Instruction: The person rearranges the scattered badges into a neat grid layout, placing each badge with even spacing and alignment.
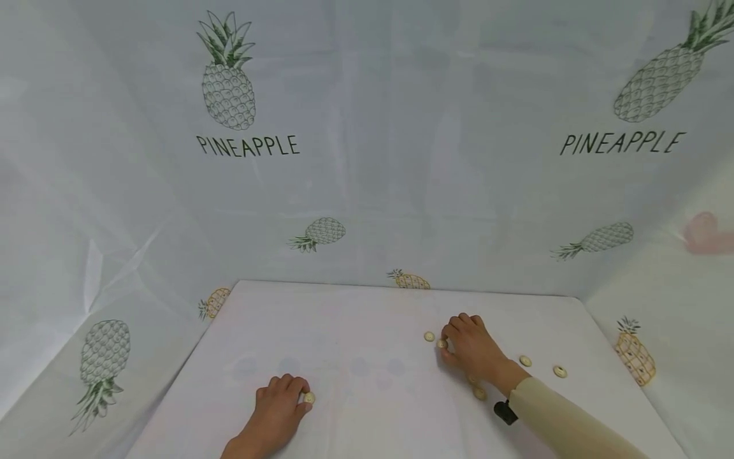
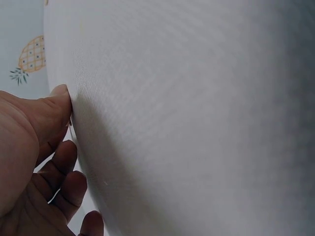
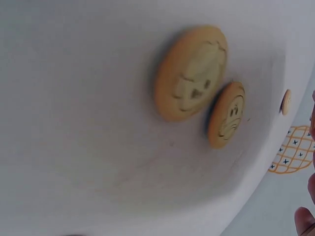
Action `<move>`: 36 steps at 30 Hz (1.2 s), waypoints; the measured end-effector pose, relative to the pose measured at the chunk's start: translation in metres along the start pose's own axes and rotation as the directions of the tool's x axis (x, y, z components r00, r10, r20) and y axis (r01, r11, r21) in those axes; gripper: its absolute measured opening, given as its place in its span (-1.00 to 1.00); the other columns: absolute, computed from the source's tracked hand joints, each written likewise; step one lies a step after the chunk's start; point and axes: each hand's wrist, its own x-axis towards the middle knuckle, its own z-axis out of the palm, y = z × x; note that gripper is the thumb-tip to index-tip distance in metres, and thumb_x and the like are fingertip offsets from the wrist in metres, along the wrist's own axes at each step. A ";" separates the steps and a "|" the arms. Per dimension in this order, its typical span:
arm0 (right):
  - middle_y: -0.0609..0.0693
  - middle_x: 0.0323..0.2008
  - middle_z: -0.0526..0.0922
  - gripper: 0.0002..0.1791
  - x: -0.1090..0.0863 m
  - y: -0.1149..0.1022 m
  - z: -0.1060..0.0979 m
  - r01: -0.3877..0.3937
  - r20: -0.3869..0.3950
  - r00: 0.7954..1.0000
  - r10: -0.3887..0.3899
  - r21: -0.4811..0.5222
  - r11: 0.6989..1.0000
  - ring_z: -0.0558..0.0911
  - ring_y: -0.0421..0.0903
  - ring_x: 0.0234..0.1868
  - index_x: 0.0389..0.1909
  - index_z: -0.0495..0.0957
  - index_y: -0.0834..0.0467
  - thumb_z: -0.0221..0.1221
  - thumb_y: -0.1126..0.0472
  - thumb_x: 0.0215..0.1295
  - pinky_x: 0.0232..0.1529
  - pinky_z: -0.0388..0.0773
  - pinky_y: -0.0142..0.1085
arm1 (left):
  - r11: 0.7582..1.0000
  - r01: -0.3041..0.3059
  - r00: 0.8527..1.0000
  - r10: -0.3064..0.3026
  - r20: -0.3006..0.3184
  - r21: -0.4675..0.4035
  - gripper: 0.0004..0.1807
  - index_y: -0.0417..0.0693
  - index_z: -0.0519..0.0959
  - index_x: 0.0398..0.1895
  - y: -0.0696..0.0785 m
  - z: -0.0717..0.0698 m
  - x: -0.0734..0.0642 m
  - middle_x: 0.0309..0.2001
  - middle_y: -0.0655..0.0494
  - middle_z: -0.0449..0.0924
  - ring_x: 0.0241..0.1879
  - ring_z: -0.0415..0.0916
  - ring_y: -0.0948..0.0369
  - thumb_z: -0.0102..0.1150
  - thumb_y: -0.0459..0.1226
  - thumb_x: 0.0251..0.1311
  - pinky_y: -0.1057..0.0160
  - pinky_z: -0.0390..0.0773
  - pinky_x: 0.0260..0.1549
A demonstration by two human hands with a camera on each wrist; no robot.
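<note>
Small round biscuits with faces drawn on them lie on a white table. At the front left, my left hand (image 1: 278, 411) pinches one biscuit (image 1: 309, 398) between thumb and forefinger, low over the tabletop; the left wrist view mostly hides that biscuit behind the thumb (image 2: 60, 101). Farther back on the right, my right hand (image 1: 473, 344) has another biscuit (image 1: 442, 344) between thumb and forefinger. Just left of those fingertips lies a loose biscuit (image 1: 429, 336). Beneath the right wrist are two more, a nearer biscuit (image 3: 192, 73) and a biscuit beside it (image 3: 227, 115).
To the right of the right forearm lie one biscuit (image 1: 525, 361) and another biscuit (image 1: 560, 371). The white tabletop (image 1: 367, 319) meets a hanging pineapple-print sheet (image 1: 401, 159) at its back and sides. A small black device (image 1: 506, 412) sits at the right cuff.
</note>
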 end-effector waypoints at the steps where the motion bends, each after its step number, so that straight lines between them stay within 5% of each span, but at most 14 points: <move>1: -0.10 -0.26 0.59 -0.78 0.004 0.000 0.001 -0.001 0.002 1.000 0.001 -0.001 1.000 0.46 -0.09 -0.18 -0.31 0.62 0.02 0.45 0.04 0.19 -0.03 0.44 -0.04 | 1.000 -0.002 1.000 0.002 0.000 -0.002 -0.77 0.18 0.56 -0.13 -0.001 0.001 0.000 -0.19 0.29 0.49 -0.17 0.34 0.23 0.44 -0.11 0.29 -0.05 0.37 -0.16; 36: -0.10 -0.26 0.63 -0.82 0.064 -0.032 0.039 0.021 0.116 0.993 -0.026 0.047 0.999 0.44 -0.08 -0.21 -0.34 0.65 0.01 0.40 0.01 0.25 -0.08 0.37 -0.07 | 1.000 -0.022 1.000 0.022 -0.015 0.018 -0.74 0.16 0.58 -0.11 -0.004 0.004 0.000 -0.16 0.27 0.50 -0.13 0.37 0.21 0.47 -0.10 0.26 -0.04 0.37 -0.14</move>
